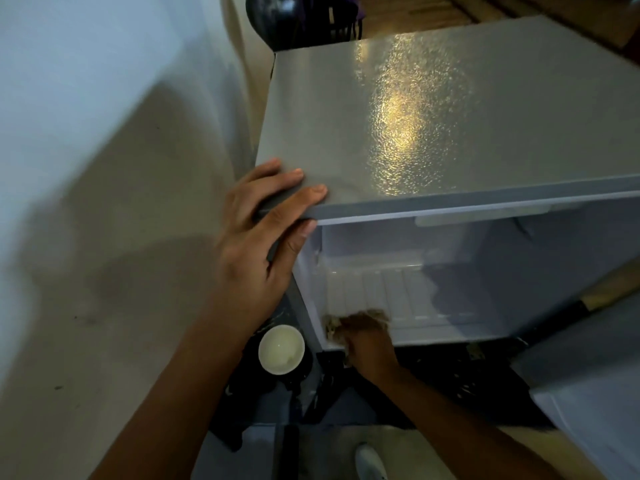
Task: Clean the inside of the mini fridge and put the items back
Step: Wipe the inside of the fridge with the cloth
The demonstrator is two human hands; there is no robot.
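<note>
A grey mini fridge [433, 109] stands before me with its door swung open at the right. Its white inside [398, 292] shows a ribbed floor and nothing stored on it. My left hand [263, 237] grips the fridge's top front left corner, fingers on the top and thumb under the edge. My right hand [370, 341] is low at the front left of the fridge floor, pressing a brownish cloth [356, 320] against it. The hand and cloth are blurred by motion.
A small white bowl [281, 348] sits on a dark stand left of the fridge base. The open fridge door [588, 393] fills the lower right. A pale wall [104, 168] is close on the left. A dark round object [273, 15] sits behind the fridge.
</note>
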